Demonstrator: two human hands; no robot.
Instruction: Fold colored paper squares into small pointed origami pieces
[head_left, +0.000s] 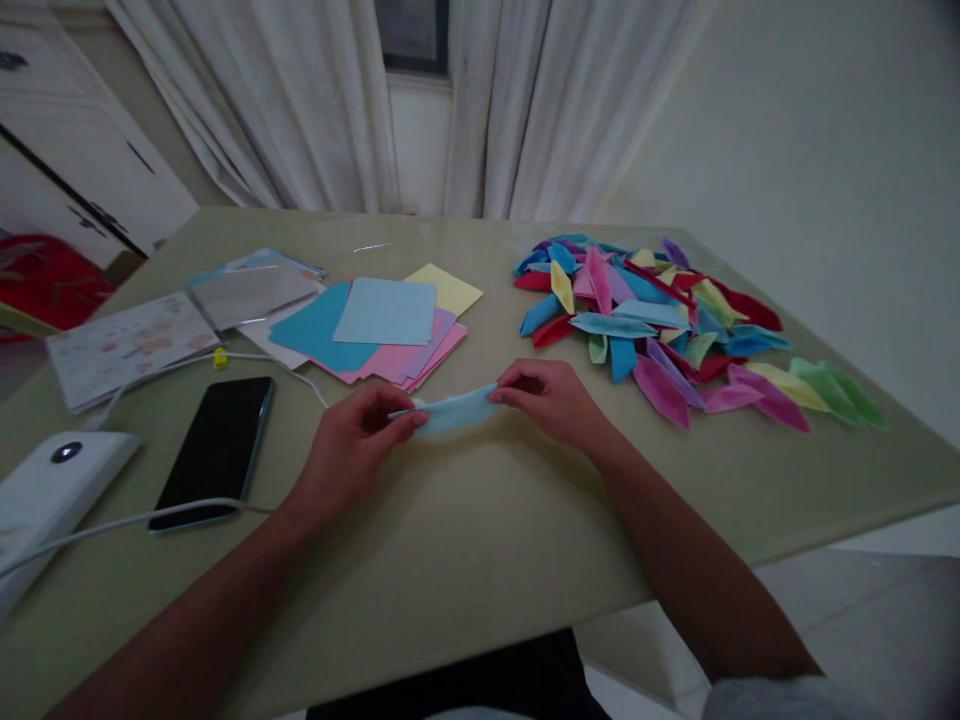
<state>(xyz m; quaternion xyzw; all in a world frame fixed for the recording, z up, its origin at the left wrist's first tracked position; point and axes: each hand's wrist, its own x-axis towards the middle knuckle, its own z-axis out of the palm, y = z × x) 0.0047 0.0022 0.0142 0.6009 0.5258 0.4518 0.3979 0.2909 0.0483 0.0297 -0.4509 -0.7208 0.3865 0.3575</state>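
Observation:
A narrow folded strip of light blue paper point(456, 411) is held above the table, stretched between both hands. My left hand point(358, 440) pinches its left end between thumb and fingers. At the right end, my right hand point(551, 398) grips the strip's upper corner with closed fingertips. Just beyond the hands lie flat square sheets, with a light blue sheet point(385, 311) on top of teal, pink, purple and yellow ones. To the right is a heap of folded paper pieces point(622, 305) in many colours.
On the left of the table point(480, 560) lie a black phone point(214, 445), a white power bank point(64, 500) with a cable point(135, 518), and a patterned sheet point(135, 350). A clear plastic sleeve point(244, 292) lies behind. Curtains point(300, 110) hang past the far edge.

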